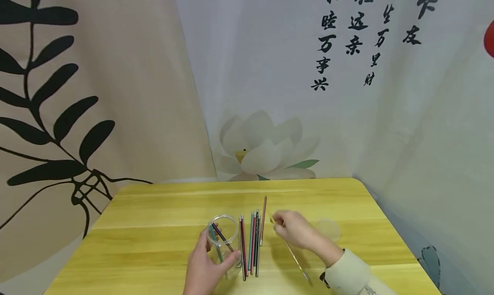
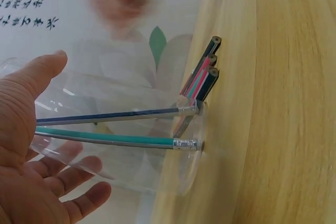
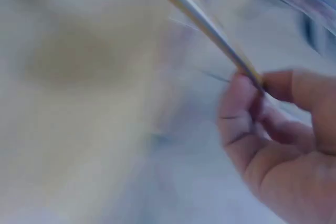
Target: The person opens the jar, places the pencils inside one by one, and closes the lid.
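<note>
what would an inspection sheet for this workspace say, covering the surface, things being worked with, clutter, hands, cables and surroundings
Surface: yellow wood-grain tabletop.
Job's things: clear round plastic cup holding a slim teal pencil and a slim dark blue pencil; row of slim multicoloured pencils lying beside it; slim yellow-and-silver pencil in hand.
Clutter: see-through round disc on the tabletop, use unclear.
Hands: left hand holds the cup; right hand pinches the yellow-and-silver pencil.
Cables: nothing seen.
Surroundings: pale creased backdrop printed with dark leaves, a pale lotus and black characters.
</note>
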`<state>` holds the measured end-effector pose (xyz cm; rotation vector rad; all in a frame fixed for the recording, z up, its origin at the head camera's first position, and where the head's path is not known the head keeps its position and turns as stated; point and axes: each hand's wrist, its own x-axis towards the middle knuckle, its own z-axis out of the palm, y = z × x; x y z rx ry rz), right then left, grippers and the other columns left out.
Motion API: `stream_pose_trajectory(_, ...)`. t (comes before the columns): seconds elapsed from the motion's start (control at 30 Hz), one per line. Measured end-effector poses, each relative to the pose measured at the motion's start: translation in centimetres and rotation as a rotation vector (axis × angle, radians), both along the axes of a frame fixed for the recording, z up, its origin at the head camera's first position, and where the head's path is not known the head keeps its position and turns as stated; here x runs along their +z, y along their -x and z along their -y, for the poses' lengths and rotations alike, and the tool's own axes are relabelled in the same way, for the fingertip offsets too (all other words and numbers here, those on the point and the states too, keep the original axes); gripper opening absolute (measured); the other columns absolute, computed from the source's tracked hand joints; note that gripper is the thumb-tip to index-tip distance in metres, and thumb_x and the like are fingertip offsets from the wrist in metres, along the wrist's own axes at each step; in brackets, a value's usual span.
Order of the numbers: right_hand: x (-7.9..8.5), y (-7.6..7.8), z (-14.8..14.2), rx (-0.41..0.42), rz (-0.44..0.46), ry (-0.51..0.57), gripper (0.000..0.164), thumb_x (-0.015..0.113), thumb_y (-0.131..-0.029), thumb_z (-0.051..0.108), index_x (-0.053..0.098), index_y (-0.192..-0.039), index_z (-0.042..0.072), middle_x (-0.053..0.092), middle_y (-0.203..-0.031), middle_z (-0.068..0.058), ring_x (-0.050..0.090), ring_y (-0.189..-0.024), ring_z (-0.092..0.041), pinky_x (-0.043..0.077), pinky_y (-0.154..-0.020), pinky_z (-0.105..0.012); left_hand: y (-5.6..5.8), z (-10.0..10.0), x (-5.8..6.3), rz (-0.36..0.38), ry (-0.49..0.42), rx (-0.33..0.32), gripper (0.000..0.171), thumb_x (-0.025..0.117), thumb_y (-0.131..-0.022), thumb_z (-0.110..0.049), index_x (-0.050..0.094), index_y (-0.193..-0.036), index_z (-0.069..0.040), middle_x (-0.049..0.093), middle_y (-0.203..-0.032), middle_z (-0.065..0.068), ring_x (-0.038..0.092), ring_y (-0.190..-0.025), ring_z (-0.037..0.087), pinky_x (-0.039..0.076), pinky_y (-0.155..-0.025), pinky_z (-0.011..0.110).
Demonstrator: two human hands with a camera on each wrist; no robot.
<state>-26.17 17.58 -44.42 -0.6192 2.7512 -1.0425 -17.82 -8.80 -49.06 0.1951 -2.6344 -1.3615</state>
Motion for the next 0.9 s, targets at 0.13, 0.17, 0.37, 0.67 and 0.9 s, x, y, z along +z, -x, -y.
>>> stream_pose_trajectory(0.13, 7.4, -1.0, 0.6, -0.057, -0.175, 0.389, 0.034, 0.064, -0.107, 0.009, 0.062, -0.141, 0.006, 0.073, -0.105, -0.010, 0.069, -0.085, -0.013, 0.060, -0.072, -0.023, 0.0, 0.0, -0.2, -0.011, 0.000, 0.001, 0.102, 0.092, -0.078, -0.057, 0.046, -0.155, -0.009, 0.071, -0.133, 0.022, 0.068, -0.119, 0.040, 0.061, -0.093, 0.063)
stream_pose_trajectory(0.17, 8.8, -1.3, 1.1, -0.052, -0.231, 0.500, 0.041, 0.065, -0.106, 0.007, 0.058, -0.146, 0.007, 0.073, -0.106, -0.013, 0.071, -0.087, -0.014, 0.062, -0.074, -0.024, 0.0, 0.0, -0.2, -0.017, -0.003, -0.001, 0.102, 0.092, -0.078, -0.057, 0.046, -0.155, -0.009, 0.071, -0.134, 0.022, 0.068, -0.119, 0.041, 0.061, -0.093, 0.063)
stream_pose_trajectory(0.37, 10.4, -1.5, 7.2, 0.136, -0.608, 0.815, 0.059, 0.069, -0.097, -0.010, 0.051, -0.151, 0.003, 0.074, -0.101, -0.021, 0.076, -0.085, -0.022, 0.067, -0.077, -0.030, 0.2, 0.2, -0.5, -0.074, -0.048, -0.025, 0.098, 0.092, -0.078, -0.058, 0.050, -0.152, -0.011, 0.072, -0.134, 0.014, 0.070, -0.122, 0.038, 0.058, -0.100, 0.067)
stream_pose_trajectory(0.67, 1.8, -0.8, 10.7, 0.170, -0.851, 0.407, 0.030, 0.082, -0.090, -0.001, 0.075, -0.118, 0.004, 0.079, -0.091, -0.004, 0.069, -0.081, -0.013, 0.060, -0.071, -0.020, 0.5, 0.4, -1.4, -0.155, -0.097, -0.059, 0.092, 0.094, -0.078, -0.052, 0.051, -0.153, -0.020, 0.070, -0.142, 0.006, 0.069, -0.126, 0.033, 0.056, -0.105, 0.067)
stream_pose_trajectory(0.9, 1.1, -1.8, 11.2, 0.226, -0.737, 0.283, 0.008, 0.079, -0.097, 0.018, 0.086, -0.100, 0.014, 0.083, -0.093, 0.004, 0.063, -0.090, -0.012, 0.054, -0.075, -0.018, 0.1, 1.1, -1.2, -0.114, -0.090, -0.011, 0.091, 0.094, -0.078, -0.054, 0.051, -0.153, -0.026, 0.071, -0.138, 0.001, 0.068, -0.125, 0.027, 0.055, -0.105, 0.064)
